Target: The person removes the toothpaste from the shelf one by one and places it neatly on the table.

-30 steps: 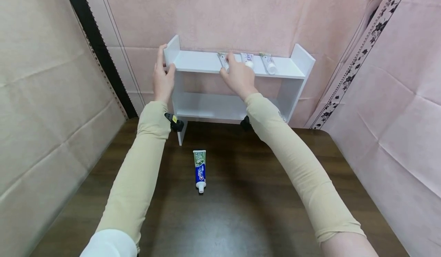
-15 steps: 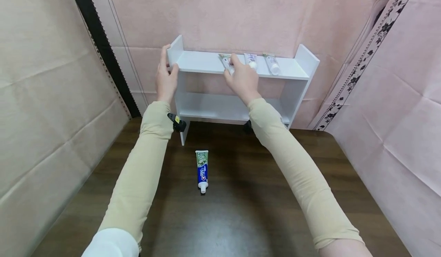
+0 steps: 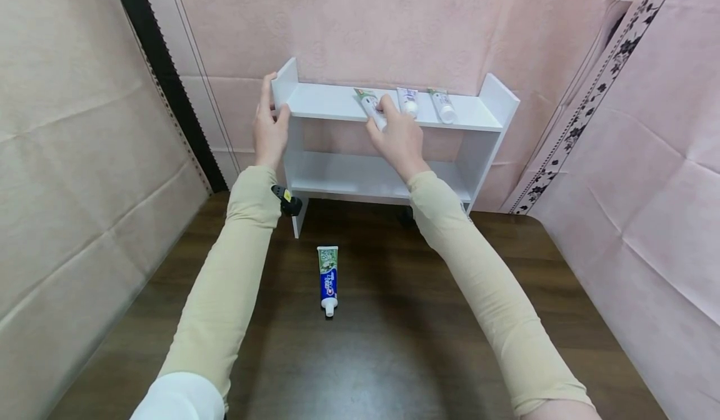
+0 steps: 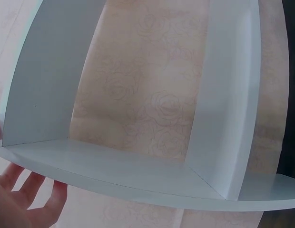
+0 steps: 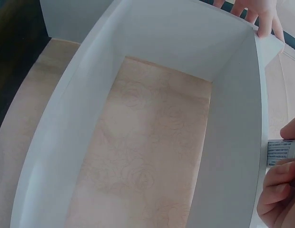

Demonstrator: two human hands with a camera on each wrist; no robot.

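A white two-tier shelf (image 3: pixel 323 101) stands at the back of the table. My left hand (image 3: pixel 270 134) holds its left side panel near the top, thumb at the front edge and fingers along the outer face. On the top board, my right hand (image 3: pixel 398 137) pinches a toothpaste tube (image 3: pixel 368 103) between thumb and fingers. That tube lies slanted, its lower end partly hidden by the hand. To its right lie two more toothpaste tubes, a middle one (image 3: pixel 407 100) and a right one (image 3: pixel 442 106). A blue and green toothpaste tube (image 3: pixel 328 276) lies on the table, cap toward me.
The dark wooden table (image 3: pixel 360 357) reaches from me to the shelf. Pale cloth hangs behind the shelf and on both sides. The shelf's lower board (image 3: pixel 349 173) lies beneath the top one, and its right side panel (image 3: pixel 489 132) rises above the top board.
My right hand has drawn back slightly toward the shelf's front edge, and the pinched tube has come forward and shows more of itself. My left hand keeps its hold on the panel.
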